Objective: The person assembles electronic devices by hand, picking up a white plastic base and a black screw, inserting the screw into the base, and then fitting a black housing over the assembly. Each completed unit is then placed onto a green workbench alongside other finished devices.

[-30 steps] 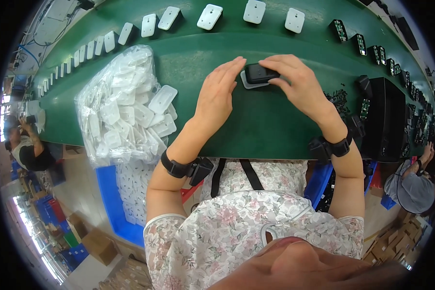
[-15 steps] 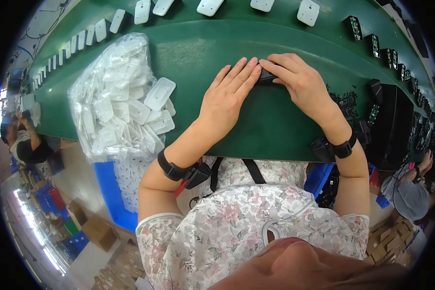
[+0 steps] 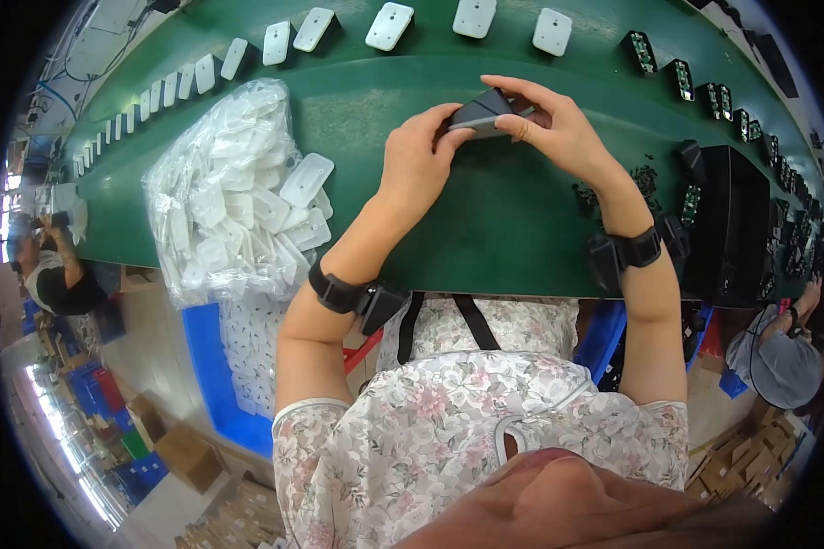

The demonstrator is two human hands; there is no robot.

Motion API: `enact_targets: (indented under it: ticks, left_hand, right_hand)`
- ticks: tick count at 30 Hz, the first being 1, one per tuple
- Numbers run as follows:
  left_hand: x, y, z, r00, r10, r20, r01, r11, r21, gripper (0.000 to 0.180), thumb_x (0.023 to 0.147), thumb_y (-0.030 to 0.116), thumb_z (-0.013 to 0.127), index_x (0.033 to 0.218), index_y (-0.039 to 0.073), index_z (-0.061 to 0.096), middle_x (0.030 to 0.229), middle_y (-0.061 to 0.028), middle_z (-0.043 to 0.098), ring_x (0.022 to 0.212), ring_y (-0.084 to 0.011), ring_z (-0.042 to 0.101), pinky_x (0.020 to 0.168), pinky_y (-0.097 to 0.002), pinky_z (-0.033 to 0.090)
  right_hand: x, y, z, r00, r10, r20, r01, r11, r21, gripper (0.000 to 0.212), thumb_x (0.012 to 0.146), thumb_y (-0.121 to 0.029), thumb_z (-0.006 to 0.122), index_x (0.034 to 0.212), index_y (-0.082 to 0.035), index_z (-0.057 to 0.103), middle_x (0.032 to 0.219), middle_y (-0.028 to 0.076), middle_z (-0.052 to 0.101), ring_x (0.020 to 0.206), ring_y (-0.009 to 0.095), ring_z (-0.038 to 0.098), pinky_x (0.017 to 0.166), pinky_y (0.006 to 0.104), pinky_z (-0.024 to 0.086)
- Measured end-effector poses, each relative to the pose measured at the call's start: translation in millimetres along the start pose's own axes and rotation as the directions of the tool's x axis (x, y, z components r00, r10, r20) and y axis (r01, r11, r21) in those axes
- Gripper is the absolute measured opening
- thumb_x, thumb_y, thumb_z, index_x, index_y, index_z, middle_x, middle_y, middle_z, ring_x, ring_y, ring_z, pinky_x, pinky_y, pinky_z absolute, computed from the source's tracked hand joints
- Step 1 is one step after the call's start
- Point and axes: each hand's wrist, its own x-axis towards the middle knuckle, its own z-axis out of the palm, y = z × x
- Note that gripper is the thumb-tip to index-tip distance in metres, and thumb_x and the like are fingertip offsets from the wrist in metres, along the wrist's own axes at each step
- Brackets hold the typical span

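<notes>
Both hands hold a black case over the far middle of the counter.
The left hand [image 3: 416,152] pinches the left end of the case [image 3: 482,110], thumb on the near side; the right hand [image 3: 560,132] is curled round its right end, fingers over the far side and thumb on the near side. The case is tilted, a grey edge along its near side. On the green counter [image 3: 494,224], a clear bag [image 3: 220,174] of white plates lies to the left, small black parts [image 3: 647,181] to the right, with a black box [image 3: 740,220] beyond them. White-topped cases [image 3: 391,26] line the far side.
</notes>
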Motion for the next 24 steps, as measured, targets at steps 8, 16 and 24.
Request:
enact_targets:
  ticks: [8,16,24]
  left_hand:
    - [-11,19,-12,0.972,-0.182,0.152,0.222,0.92,-0.322,0.026,0.088,0.015,0.062,0.107,-0.004,0.062,0.077,-0.0091,0.067,0.063,-0.0102,0.062,0.055,-0.024,0.047]
    - [19,7,-42,0.982,-0.191,-0.012,0.18,0.942,-0.283,0.022,0.091,0.014,0.055,0.101,-0.005,0.062,0.073,-0.0072,0.065,0.058,-0.0101,0.062,0.049,-0.0233,0.047]
    - [101,-83,-87,0.876,-0.365,-0.314,0.315,0.928,-0.201,0.026,0.093,0.015,0.052,0.088,-0.009,0.058,0.072,-0.0139,0.067,0.054,-0.0134,0.061,0.05,-0.0247,0.046]
  right_hand:
    - [-19,-18,15,0.987,-0.087,-0.138,0.108,0.982,0.154,0.042,0.087,-0.015,0.065,0.125,-0.003,0.055,0.104,0.007,0.062,0.089,0.009,0.056,0.075,0.0238,0.047]
    - [-14,-20,33,0.878,-0.29,-0.382,0.322,0.946,0.022,0.046,0.089,-0.021,0.063,0.129,-0.004,0.05,0.109,0.008,0.062,0.091,0.015,0.059,0.08,0.027,0.047]
    - [-38,-15,30,0.908,-0.254,-0.332,0.291,0.955,0.065,0.036,0.093,-0.023,0.058,0.123,-0.004,0.054,0.1,0.006,0.064,0.082,0.012,0.059,0.075,0.0254,0.047]
